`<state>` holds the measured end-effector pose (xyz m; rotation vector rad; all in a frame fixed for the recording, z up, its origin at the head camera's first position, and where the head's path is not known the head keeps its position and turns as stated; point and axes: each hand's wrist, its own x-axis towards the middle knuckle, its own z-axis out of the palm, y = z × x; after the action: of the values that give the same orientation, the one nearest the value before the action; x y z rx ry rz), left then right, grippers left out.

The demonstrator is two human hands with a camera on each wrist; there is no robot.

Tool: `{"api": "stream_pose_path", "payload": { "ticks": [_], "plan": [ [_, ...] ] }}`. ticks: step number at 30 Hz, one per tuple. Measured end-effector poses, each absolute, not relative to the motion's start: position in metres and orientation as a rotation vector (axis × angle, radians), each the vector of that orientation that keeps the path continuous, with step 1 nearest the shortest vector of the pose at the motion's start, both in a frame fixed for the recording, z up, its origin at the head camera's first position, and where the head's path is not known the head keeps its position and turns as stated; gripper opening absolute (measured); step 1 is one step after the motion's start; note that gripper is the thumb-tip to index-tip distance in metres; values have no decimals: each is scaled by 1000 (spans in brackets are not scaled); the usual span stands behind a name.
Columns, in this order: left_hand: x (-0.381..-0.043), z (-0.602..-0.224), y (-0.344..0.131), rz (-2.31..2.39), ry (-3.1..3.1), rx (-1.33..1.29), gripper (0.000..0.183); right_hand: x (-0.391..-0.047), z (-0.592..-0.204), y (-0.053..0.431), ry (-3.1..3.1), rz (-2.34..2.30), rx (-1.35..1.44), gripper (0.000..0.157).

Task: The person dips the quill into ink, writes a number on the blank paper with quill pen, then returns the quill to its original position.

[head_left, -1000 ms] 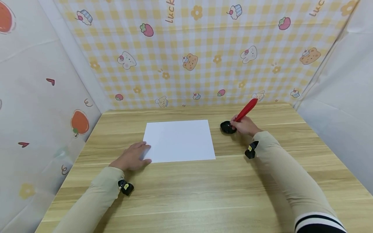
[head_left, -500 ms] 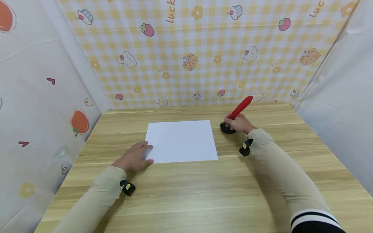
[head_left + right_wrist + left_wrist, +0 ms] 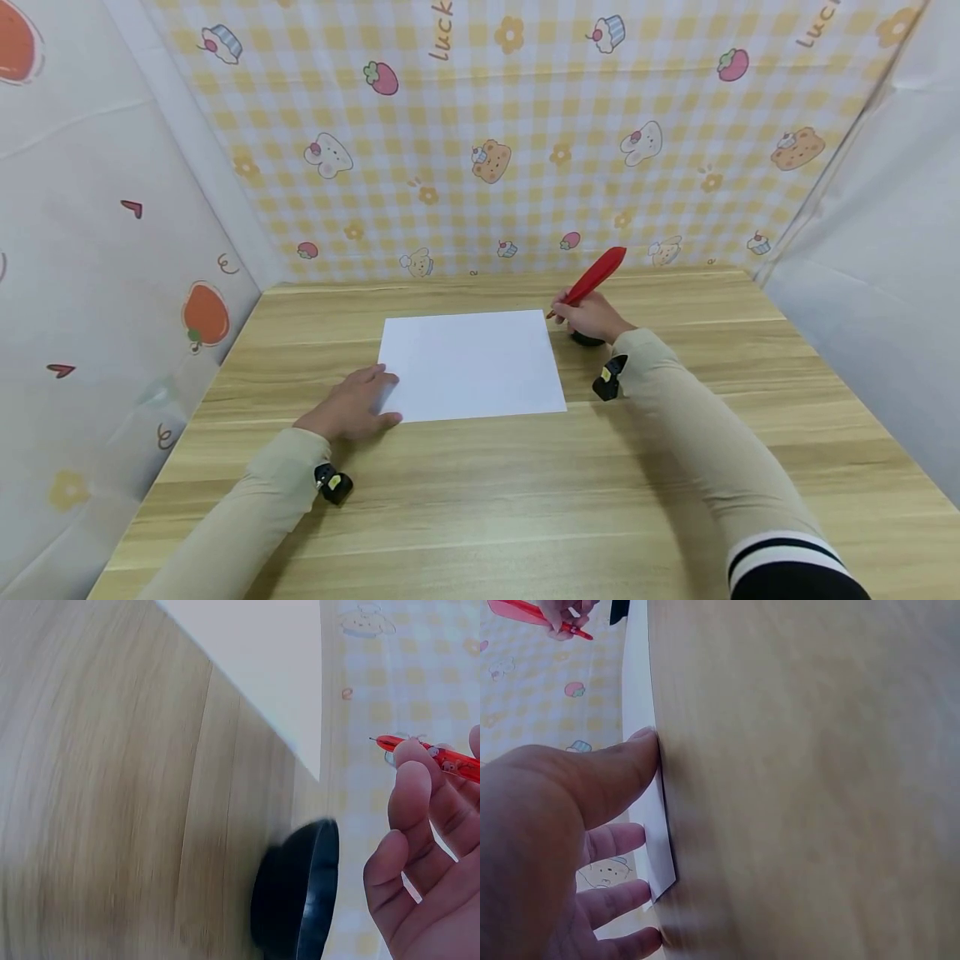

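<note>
My right hand [image 3: 592,316] pinches the red pen [image 3: 599,273], tip near the white paper's [image 3: 472,367] far right corner — black bowl [image 3: 296,892] close by. My left hand [image 3: 352,406], fingers spread, rests on its left edge.

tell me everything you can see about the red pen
The red pen has a broad, feather-shaped end, a plastic-looking barrel with small printed figures, and a thin exposed tip. The right hand grips it low on the barrel, slanted, feather end up and to the right. Its tip touches nothing, close to the paper's far right corner in the head view.
</note>
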<state>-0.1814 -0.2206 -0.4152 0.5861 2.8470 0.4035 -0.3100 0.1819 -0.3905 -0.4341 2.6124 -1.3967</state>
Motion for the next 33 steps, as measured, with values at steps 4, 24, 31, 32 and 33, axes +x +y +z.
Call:
{"api": "stream_pose_path", "payload": {
  "ticks": [4, 24, 31, 32, 33],
  "plan": [
    [-181, -415, -221, 396, 2846, 603, 61, -311, -393, 171, 2589, -1421, -435, 18],
    [-179, -415, -219, 414, 2829, 595, 62, -309, -405, 119, 2472, -1516, -334, 20],
    [-180, -415, -220, 394, 2834, 589, 63, -313, -412, 108, 2445, -1560, -341, 16],
    [-181, -415, -220, 389, 2836, 592, 63, -313, -412, 106, 2442, -1568, -349, 16],
    [-181, -415, -221, 386, 2837, 594, 63, -313, -413, 104, 2438, -1573, -359, 15]
  ]
}}
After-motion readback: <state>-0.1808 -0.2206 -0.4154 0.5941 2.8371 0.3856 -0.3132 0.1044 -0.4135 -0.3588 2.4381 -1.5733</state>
